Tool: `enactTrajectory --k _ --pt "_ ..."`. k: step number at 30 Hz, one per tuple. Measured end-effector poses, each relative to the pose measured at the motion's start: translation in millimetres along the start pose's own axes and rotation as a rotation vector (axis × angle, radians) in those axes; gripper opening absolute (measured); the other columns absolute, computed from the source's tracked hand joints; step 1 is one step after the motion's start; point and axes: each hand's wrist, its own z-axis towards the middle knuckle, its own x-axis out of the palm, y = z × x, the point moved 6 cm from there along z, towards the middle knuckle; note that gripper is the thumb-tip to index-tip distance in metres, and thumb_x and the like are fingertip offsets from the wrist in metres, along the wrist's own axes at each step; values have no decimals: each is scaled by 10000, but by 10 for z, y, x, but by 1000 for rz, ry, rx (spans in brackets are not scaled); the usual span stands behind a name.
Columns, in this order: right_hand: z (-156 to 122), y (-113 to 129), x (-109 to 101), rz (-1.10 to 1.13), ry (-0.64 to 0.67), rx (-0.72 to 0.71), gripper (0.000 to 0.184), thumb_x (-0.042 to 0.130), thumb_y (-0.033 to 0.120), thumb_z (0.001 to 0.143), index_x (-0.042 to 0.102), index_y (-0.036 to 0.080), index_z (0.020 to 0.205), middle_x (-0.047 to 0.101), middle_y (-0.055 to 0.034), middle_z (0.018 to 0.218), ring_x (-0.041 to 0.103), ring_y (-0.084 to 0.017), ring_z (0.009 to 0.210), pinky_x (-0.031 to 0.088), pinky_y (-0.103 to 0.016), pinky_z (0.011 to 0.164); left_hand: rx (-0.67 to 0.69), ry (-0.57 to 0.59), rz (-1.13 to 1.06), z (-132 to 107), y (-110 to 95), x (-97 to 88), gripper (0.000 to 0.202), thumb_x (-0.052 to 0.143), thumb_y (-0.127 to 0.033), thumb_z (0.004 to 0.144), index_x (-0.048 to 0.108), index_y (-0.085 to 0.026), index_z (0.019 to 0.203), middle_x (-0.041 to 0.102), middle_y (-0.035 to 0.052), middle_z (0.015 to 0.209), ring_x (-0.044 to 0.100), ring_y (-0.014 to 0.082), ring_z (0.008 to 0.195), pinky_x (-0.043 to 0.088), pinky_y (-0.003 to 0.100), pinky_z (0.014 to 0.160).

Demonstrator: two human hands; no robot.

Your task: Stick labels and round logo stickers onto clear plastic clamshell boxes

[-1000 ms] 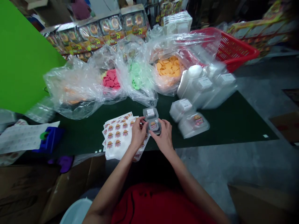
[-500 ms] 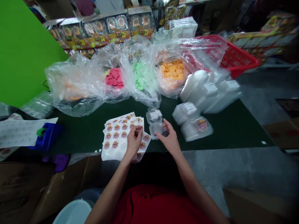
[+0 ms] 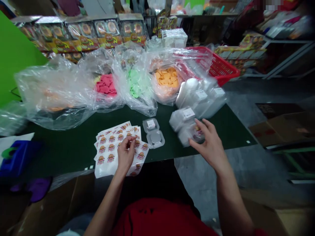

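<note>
My left hand is over a fan of white sticker sheets printed with small burger logos. Its thumb and fingertips are pinched together; whatever they may hold is too small to make out. To the right, my right hand grips a clear plastic clamshell container by its edge, thumb and fingers spread across it, at the near stack of containers. A burger sticker shows on it between the fingers. Between the hands lies another open clear clamshell, with a white label on its far half.
Plastic bags of pink pieces, green pieces and orange pieces line the back. More stacked clamshells stand before a red basket. A blue tape dispenser sits far left; boxed burger toys stand behind.
My right hand has moved right with a stickered clamshell, from the middle containers to the near stack. My left hand stays pinched above the sheets. The view has shifted right.
</note>
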Motion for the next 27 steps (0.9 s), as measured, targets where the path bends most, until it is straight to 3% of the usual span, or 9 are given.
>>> enactTrajectory --k 6,10,12,14,16,18,22,24,27 --pt "197 -344 241 -78 138 -1 709 722 390 866 546 262 1541 521 -185 1556 570 -412 1396 491 -630 1118 1 -50 68 -96 3 -209 266 616 -402 974 745 -204 1095 769 57 960 666 182 767 545 300 741" --pt "76 -34 29 -16 -19 -45 633 730 510 895 631 235 1457 525 -198 1551 464 -438 1480 367 -702 1192 56 -131 186 -180 104 -552 258 573 -370 1006 724 -209 1140 769 86 1090 717 233 961 576 395 928" --pt "-116 187 19 170 -87 1 526 731 500 918 681 261 1384 603 -158 1477 559 -373 1397 444 -614 1167 112 -128 307 -231 183 -703 288 518 -340 1033 708 -211 1207 750 112 1220 702 267 1131 545 463 1049" --pt "-368 397 284 455 -10 103 326 720 477 937 768 262 1178 747 -114 1222 706 -305 1151 564 -520 1037 167 -95 418 -290 280 -788 334 477 -308 1043 683 -205 1285 703 135 1368 636 299 1315 472 532 1166" --pt "-659 618 867 764 297 256 310 725 506 920 797 238 1057 803 -103 1055 763 -274 946 623 -472 903 192 -56 482 -350 387 -808 383 466 -286 1042 642 -200 1371 643 147 1480 550 317 1442 385 583 1245" --pt "-908 789 1457 1016 486 424 369 788 518 846 796 222 1066 814 -119 1120 777 -289 983 636 -465 888 190 -27 493 -405 474 -784 431 450 -271 1048 585 -202 1451 602 146 1537 489 312 1507 326 599 1286" --pt "-1041 911 2268 1255 564 714 511 916 466 661 762 198 1068 815 -137 1150 796 -293 948 651 -461 849 183 -41 462 -463 542 -719 467 399 -241 1064 521 -194 1513 580 150 1559 454 289 1540 300 587 1308" --pt "-955 969 2433 1257 589 700 521 889 456 681 745 194 1108 812 -141 1160 803 -295 917 659 -459 809 192 -52 454 -442 554 -700 464 392 -226 1062 532 -199 1504 582 146 1559 457 287 1538 303 587 1307" --pt "-782 1109 2444 1042 577 396 449 727 400 850 722 208 1255 789 -133 1238 791 -301 1014 654 -490 882 199 -73 452 -337 592 -717 458 400 -205 1052 556 -206 1482 573 138 1570 450 291 1542 293 591 1310"
